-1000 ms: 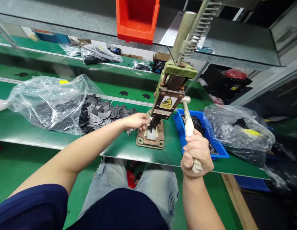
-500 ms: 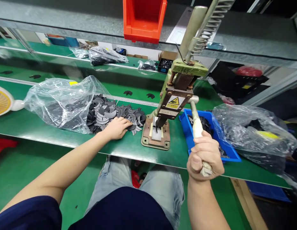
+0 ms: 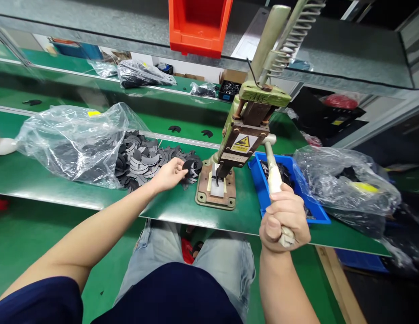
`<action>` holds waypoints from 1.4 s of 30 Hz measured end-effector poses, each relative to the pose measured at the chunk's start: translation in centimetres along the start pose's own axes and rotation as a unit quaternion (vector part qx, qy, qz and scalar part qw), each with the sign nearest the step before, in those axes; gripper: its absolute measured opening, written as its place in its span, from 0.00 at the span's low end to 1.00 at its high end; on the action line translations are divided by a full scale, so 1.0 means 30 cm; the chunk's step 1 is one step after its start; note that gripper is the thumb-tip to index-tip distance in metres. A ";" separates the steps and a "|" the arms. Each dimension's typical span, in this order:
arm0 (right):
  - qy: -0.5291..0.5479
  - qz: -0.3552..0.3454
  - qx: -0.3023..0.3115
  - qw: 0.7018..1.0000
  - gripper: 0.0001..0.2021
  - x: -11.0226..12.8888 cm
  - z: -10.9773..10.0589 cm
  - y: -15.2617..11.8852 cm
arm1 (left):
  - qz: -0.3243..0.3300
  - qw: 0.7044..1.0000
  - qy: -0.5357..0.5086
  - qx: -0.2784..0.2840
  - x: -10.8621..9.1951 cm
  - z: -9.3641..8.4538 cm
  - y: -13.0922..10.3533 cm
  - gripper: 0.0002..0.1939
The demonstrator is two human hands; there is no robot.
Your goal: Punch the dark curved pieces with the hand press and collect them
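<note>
On the green worktop [image 3: 175,215], the lever press [image 3: 245,128] stands between the blue bin [image 3: 262,189] and a spilled heap of grey and black curved pieces [image 3: 146,163]; the right hand [image 3: 286,216] wraps its fingers closed around the taped lever [image 3: 274,175]; the left hand [image 3: 168,174] has just come up from lying on the heap, its fingers narrow, pinching one dark piece [image 3: 186,167]; so a single piece is now picked out, near the press but apart from its pale plate [image 3: 216,190]

And the spring [image 3: 297,40] runs off the top edge, the red bin [image 3: 198,44] cut there too! The right hand [image 3: 286,220] covers part of the lever handle [image 3: 274,179]; the label [image 3: 244,142]'s print is unreadable.
</note>
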State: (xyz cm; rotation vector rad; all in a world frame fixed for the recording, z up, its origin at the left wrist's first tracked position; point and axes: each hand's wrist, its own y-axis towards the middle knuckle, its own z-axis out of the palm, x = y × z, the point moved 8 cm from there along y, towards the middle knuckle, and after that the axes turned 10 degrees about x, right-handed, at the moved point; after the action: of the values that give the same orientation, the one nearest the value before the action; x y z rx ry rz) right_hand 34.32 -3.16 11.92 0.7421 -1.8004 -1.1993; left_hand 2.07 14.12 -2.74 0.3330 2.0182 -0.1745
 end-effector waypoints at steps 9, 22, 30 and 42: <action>-0.005 0.000 0.009 1.000 0.12 0.006 0.002 0.005 | -0.067 0.978 -0.136 0.141 -0.083 0.248 0.133 0.16; 0.006 0.016 -0.019 1.000 0.15 0.005 0.006 0.004 | -0.109 0.978 -0.073 0.163 -0.069 0.293 0.181 0.20; -0.003 0.009 -0.032 0.999 0.15 -0.002 0.008 -0.010 | -0.202 0.941 -0.144 0.228 -0.042 0.328 0.191 0.18; 0.017 -0.014 -0.028 0.999 0.17 -0.006 -0.020 0.386 | -0.210 0.936 -0.224 0.172 -0.070 0.322 0.125 0.22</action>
State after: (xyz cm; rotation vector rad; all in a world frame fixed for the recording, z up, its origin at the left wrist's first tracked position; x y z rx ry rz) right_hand 34.61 1.01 22.73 0.7520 -1.7261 -1.2431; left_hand 12.34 14.78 -5.18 0.0593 1.5716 -0.8063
